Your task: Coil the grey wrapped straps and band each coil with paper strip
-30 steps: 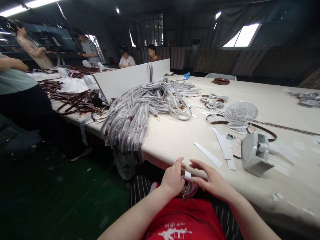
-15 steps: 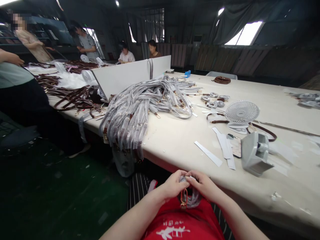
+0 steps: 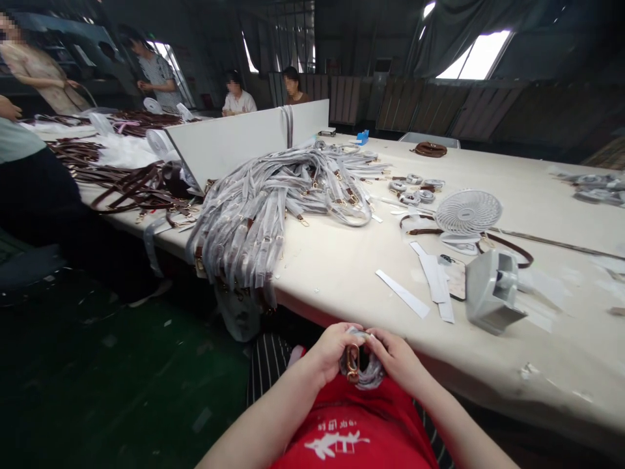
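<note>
A strap point(image 3: 372, 376) in clear plastic wrap is coiled into a ring just above my lap, with a gold-coloured clasp point(image 3: 352, 362) hanging at its left side. My left hand point(image 3: 336, 345) is closed around the coil's left and upper part. On the opposite side, my right hand point(image 3: 392, 348) grips the upper right of the same coil, its thumb near the top. The undersides of the coil and some fingertips are hidden. Beyond my hands, a heap of plastic-wrapped straps point(image 3: 263, 215) lies on the table point(image 3: 332, 267) and droops over its front edge.
At the right are a tape dispenser point(image 3: 492, 293), a phone point(image 3: 457, 279), white paper strips point(image 3: 432, 277) and a small fan point(image 3: 467, 212). Several coiled straps point(image 3: 415, 189) lie behind. A white divider point(image 3: 249, 146) separates brown straps point(image 3: 131, 185) at left. Co-workers stand and sit around the far left.
Both hands have raised the coiled strap slightly and brought it closer to the table. The clasp has shifted up and left. My view has turned a little to the right.
</note>
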`<state>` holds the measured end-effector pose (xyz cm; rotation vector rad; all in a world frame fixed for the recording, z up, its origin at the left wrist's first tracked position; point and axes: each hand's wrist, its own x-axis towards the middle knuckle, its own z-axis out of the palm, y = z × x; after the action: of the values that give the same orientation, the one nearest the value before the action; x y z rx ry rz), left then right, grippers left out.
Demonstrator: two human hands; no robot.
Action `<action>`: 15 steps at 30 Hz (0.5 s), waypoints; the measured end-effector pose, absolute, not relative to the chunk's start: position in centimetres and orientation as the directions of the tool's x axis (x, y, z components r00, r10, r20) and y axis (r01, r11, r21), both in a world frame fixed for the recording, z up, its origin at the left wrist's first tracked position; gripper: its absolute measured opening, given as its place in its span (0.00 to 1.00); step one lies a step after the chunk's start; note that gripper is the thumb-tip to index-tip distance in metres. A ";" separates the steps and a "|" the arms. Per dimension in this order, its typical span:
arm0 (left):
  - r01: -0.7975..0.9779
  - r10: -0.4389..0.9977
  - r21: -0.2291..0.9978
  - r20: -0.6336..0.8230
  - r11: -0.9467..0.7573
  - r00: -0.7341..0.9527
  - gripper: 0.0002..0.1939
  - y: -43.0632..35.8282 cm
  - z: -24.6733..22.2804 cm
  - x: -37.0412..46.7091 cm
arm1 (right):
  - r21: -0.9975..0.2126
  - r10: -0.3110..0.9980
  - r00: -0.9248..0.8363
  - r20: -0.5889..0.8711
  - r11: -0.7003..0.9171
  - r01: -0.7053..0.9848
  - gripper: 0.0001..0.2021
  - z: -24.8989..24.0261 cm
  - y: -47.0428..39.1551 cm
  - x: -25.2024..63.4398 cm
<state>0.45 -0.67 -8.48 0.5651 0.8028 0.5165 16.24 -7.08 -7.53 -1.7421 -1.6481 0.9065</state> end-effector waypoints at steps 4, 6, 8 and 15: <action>-0.359 0.755 0.673 -0.494 0.646 0.432 0.17 -0.6 -8.8 1.1 | -0.566 0.953 0.054 0.299 0.132 0.814 0.14 -6.3 -8.0 15.0; -0.407 0.783 0.670 -0.508 0.621 0.359 0.17 -0.6 -9.0 1.3 | -0.494 0.942 0.006 0.336 0.171 0.852 0.12 -6.2 -8.5 14.2; -0.430 0.792 0.665 -0.513 0.611 0.331 0.17 -0.7 -9.2 1.4 | -0.456 0.939 -0.009 0.344 0.175 0.873 0.08 -6.6 -8.7 13.7; -0.441 0.771 0.633 -0.501 0.636 0.394 0.23 -1.6 -9.3 1.1 | -0.489 0.984 -0.064 0.166 0.138 0.861 0.13 -7.7 -8.0 14.7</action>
<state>1.12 -1.63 -9.29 0.4363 0.8627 0.8003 14.74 -7.95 -7.65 -1.7664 -1.9700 0.3610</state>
